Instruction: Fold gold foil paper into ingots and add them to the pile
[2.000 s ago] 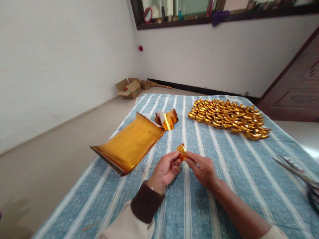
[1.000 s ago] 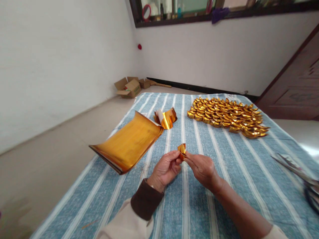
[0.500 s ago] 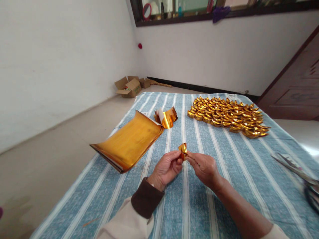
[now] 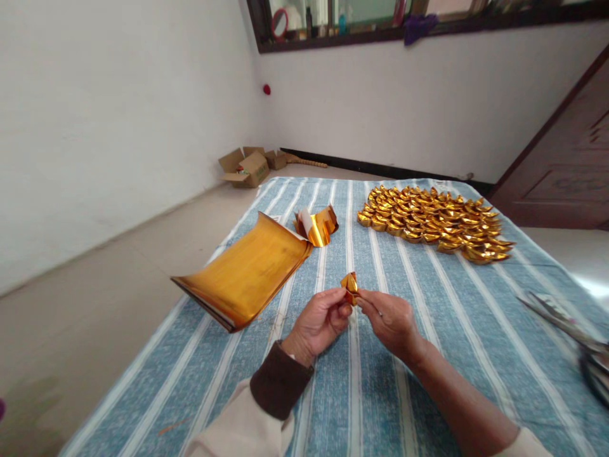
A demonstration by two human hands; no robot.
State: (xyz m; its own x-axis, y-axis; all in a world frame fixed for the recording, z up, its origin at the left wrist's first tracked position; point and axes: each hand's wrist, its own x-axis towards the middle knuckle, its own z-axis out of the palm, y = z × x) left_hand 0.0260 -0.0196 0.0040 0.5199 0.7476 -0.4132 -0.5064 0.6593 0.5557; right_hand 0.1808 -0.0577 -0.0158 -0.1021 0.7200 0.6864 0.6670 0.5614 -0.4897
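A small folded piece of gold foil paper (image 4: pixel 351 284) is pinched between my two hands above the middle of the striped cloth. My left hand (image 4: pixel 321 322) grips its left side with thumb and fingertips. From the right, my right hand (image 4: pixel 391 320) holds the other side, its thumb and fingers closed; its far fingers are partly hidden. To the left lies a stack of gold foil sheets (image 4: pixel 247 270), with curled edges. Just beyond it are curled gold strips (image 4: pixel 321 225). Many folded gold paper ingots (image 4: pixel 428 219) sit in packed rows at the far right.
Black-handled scissors (image 4: pixel 566 327) lie at the right edge of the blue and white striped cloth (image 4: pixel 333 393). Open cardboard boxes (image 4: pixel 247 168) stand on the floor beyond the far left corner. A wooden door (image 4: pixel 566 152) is at the right.
My right fingers have shifted slightly on the folded gold piece. Both hands stay in about the same place, and the other things lie as before.
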